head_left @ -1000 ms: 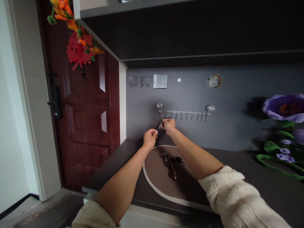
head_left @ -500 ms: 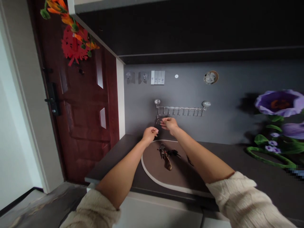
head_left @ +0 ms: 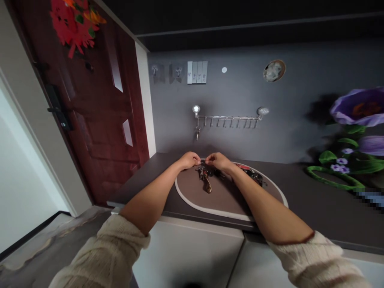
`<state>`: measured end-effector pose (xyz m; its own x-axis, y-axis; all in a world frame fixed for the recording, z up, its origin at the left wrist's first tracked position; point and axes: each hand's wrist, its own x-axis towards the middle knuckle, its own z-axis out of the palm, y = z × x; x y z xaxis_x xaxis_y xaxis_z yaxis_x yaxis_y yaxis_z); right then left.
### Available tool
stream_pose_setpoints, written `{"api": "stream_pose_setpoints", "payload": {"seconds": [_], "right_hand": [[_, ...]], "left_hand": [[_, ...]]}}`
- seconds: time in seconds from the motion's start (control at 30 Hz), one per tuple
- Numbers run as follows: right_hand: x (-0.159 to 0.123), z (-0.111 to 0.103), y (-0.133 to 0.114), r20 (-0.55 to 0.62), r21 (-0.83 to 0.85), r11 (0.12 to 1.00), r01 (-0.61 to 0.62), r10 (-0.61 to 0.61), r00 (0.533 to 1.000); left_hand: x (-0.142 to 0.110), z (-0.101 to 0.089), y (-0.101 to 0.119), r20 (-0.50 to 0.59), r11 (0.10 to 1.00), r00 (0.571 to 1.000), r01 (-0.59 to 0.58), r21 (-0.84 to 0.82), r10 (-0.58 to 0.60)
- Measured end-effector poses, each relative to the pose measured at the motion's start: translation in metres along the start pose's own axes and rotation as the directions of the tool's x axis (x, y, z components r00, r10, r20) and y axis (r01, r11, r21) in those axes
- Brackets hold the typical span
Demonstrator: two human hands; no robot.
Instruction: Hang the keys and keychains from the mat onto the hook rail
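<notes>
A bunch of keys (head_left: pixel 204 175) with a brown fob lies at the back of an oval brown mat (head_left: pixel 192 200) with a white rim. Both my hands rest on the mat at that bunch. My left hand (head_left: pixel 188 160) has its fingers pinched together on the bunch's left side. My right hand (head_left: pixel 219 161) is pinched on its right side. Above them, a single small key (head_left: pixel 197 132) hangs from the leftmost hook of a chrome hook rail (head_left: pixel 229 117) on the grey wall.
More dark and red items (head_left: pixel 252 173) lie on the mat's right side. The mat sits on a dark counter (head_left: pixel 315 208) over white cabinets. A red-brown door (head_left: pixel 99 104) stands at the left. Purple flower decor (head_left: pixel 357 108) is at the right, and light switches (head_left: pixel 197 72) sit above the rail.
My right hand let go of the key, which now hangs on the rail's leftmost hook. Both hands came down to the key bunch on the mat, and the view tilted down.
</notes>
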<state>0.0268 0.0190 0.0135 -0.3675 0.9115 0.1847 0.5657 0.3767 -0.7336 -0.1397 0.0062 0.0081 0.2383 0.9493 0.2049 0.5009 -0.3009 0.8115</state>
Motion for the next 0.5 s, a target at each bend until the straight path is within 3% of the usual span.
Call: {"api": "stream_pose_setpoints", "payload": {"seconds": [0.1,0.23,0.5], "right_hand": [[0.002,0.0029,0.0025,0.059,-0.116,0.993,0.022,-0.015,0.998],[0.0026,0.0064,0.0023,0.048,-0.254,0.966,0.049,-0.038,0.998],[0.0006,0.0075,-0.0005,0.028,-0.276,0.96,0.049,-0.043,0.999]], "left_hand": [[0.0006,0.0009,-0.0029,0.02,0.997,0.999,-0.039,0.07,0.038],[0.0021,0.0029,-0.0057,0.045,0.985,0.995,-0.094,0.146,0.088],[0.0032,0.0052,-0.0064,0.016,0.949,0.984,-0.177,0.26,0.179]]}}
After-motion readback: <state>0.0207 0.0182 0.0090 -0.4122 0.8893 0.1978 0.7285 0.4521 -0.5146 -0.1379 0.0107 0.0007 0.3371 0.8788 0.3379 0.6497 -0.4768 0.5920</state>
